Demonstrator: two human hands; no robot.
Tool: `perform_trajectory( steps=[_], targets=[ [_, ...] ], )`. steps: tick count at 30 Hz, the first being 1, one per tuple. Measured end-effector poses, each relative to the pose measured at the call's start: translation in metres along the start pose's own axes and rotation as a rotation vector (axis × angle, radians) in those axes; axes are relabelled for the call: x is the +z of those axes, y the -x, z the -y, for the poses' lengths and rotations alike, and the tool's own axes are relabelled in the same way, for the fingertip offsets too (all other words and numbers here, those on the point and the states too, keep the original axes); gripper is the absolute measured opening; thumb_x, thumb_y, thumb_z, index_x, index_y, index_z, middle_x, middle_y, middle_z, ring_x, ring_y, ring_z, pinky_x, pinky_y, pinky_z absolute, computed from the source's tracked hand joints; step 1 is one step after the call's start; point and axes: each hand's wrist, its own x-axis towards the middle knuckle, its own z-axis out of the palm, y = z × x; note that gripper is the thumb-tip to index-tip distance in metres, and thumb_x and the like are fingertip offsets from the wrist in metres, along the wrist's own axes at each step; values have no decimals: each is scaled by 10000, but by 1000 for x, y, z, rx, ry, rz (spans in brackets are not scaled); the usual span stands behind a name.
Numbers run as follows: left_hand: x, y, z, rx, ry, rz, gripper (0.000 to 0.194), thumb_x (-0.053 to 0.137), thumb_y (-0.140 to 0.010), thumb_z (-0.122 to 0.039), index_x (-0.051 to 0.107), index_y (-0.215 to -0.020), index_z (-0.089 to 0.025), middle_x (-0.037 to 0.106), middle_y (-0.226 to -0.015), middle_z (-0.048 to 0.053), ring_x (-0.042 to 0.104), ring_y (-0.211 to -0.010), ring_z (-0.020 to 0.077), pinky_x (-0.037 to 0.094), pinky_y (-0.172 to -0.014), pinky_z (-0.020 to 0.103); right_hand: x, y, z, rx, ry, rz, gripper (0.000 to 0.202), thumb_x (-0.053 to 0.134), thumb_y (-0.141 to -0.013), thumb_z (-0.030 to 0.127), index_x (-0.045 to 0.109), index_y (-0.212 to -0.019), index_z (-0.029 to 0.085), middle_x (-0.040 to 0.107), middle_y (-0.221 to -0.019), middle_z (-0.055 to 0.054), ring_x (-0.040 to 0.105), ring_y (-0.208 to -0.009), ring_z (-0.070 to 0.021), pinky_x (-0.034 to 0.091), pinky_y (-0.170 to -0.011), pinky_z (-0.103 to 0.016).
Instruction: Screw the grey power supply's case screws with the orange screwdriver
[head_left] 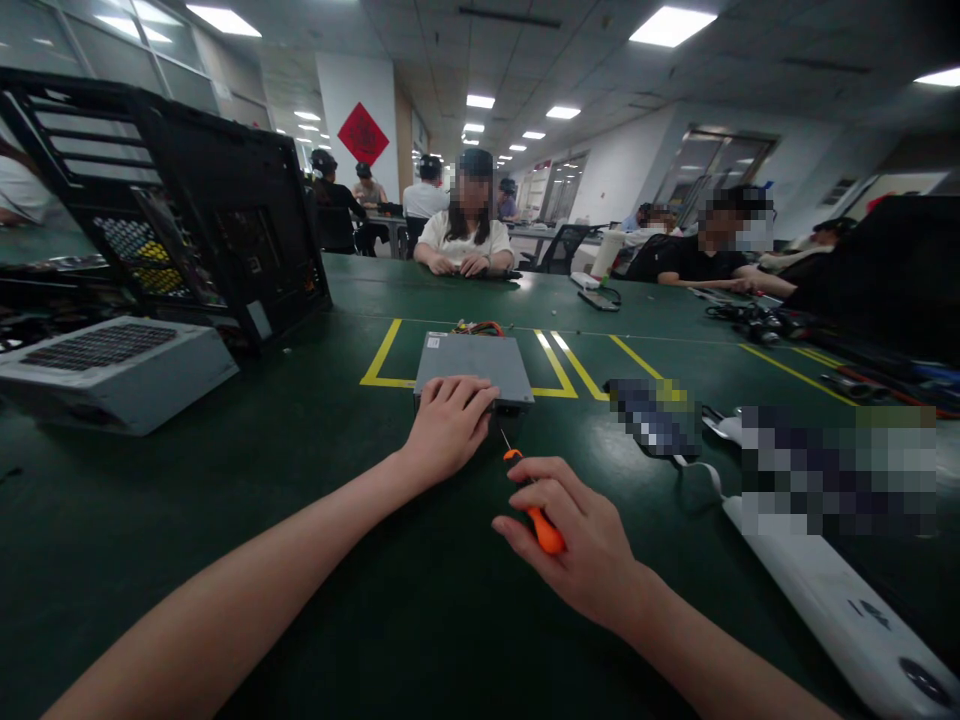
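A grey metal power supply unit [480, 362] lies on the green table, its coloured cables [480, 328] bunched at the far side. My left hand [448, 425] rests on its near edge, fingers laid over the top. In my right hand [574, 530] is a screwdriver [546, 530] with an orange and black handle, gripped between thumb and fingers. Its thin shaft points up and left at the unit's near face. Whether the tip touches a screw cannot be made out.
An open black computer case [277, 240] stands at the left, with another grey power supply [127, 370] before it. A white device [832, 590] with a strap lies at the right. Tools and cables [772, 322] lie farther right. A person [469, 235] sits across the table [360, 600].
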Motion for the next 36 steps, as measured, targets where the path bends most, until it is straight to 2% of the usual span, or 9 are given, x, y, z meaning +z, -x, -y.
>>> perform_trajectory(
  steps=[3, 7, 12, 15, 19, 22, 26, 32, 36],
  targets=[
    [0, 0, 0, -8, 1, -2, 296, 459, -859, -212, 513, -1150, -216, 547, -1190, 61, 453, -1102, 231, 311, -915, 419, -2, -1, 0, -46, 26, 34, 160, 448, -876, 290, 536, -807, 176, 580, -883, -63, 555, -775, -158, 476, -661, -310],
    [-1, 0, 0, -3, 3, 9, 296, 454, -864, -216, 506, -1155, -217, 544, -1191, 56, 450, -1105, 227, 315, -909, 413, -1, 2, -2, 44, 9, -74, 235, 456, -872, 348, 463, -1000, 151, 538, -999, -115, 562, -854, -174, 501, -619, -285],
    [0, 0, 0, -8, -5, 8, 292, 447, -868, -215, 504, -1154, -218, 544, -1192, 58, 451, -1103, 227, 310, -912, 415, -2, 3, -2, -60, 134, -72, 131, 546, -836, 314, 528, -833, 185, 530, -926, -69, 553, -775, -144, 486, -598, -254],
    [0, 0, 0, -11, -6, 8, 285, 442, -871, -216, 507, -1149, -219, 545, -1191, 56, 452, -1100, 227, 312, -910, 410, -3, 1, -2, -77, 212, -93, 134, 527, -846, 304, 554, -893, 181, 533, -940, -77, 545, -760, -144, 491, -604, -263],
    [0, 0, 0, -17, -3, -1, 280, 440, -874, -222, 511, -1145, -220, 546, -1185, 55, 450, -1103, 225, 314, -910, 409, -2, 0, -4, -57, 221, -224, 211, 565, -821, 304, 475, -940, 155, 527, -896, -76, 550, -773, -144, 486, -538, -214],
    [0, -1, -1, -15, -4, -3, 279, 432, -879, -225, 513, -1145, -218, 548, -1183, 58, 453, -1099, 224, 316, -905, 408, -3, 0, -4, -108, 260, -269, 182, 609, -783, 168, 475, -906, 170, 540, -869, -59, 547, -767, -134, 496, -597, -225],
    [0, -1, -1, -19, -1, -14, 275, 437, -875, -214, 519, -1137, -222, 557, -1175, 60, 459, -1091, 223, 318, -899, 406, -5, -3, -2, -159, 308, -267, 307, 558, -765, 30, 497, -1030, 174, 592, -992, -95, 548, -892, -181, 505, -745, -325],
    [0, -1, -1, -21, -17, -5, 276, 442, -874, -223, 516, -1141, -218, 554, -1183, 58, 457, -1091, 226, 313, -907, 409, -4, -2, -7, -172, 337, -208, 244, 555, -796, 100, 518, -1000, 229, 567, -1074, -91, 523, -947, -202, 529, -720, -347],
    [1, -1, -1, -21, -27, -6, 275, 443, -874, -226, 516, -1139, -221, 554, -1183, 55, 458, -1083, 231, 314, -900, 409, -3, -2, -8, -198, 264, -203, 319, 503, -791, 25, 479, -1070, 176, 518, -1102, -130, 518, -1031, -211, 534, -793, -364]
  ],
)
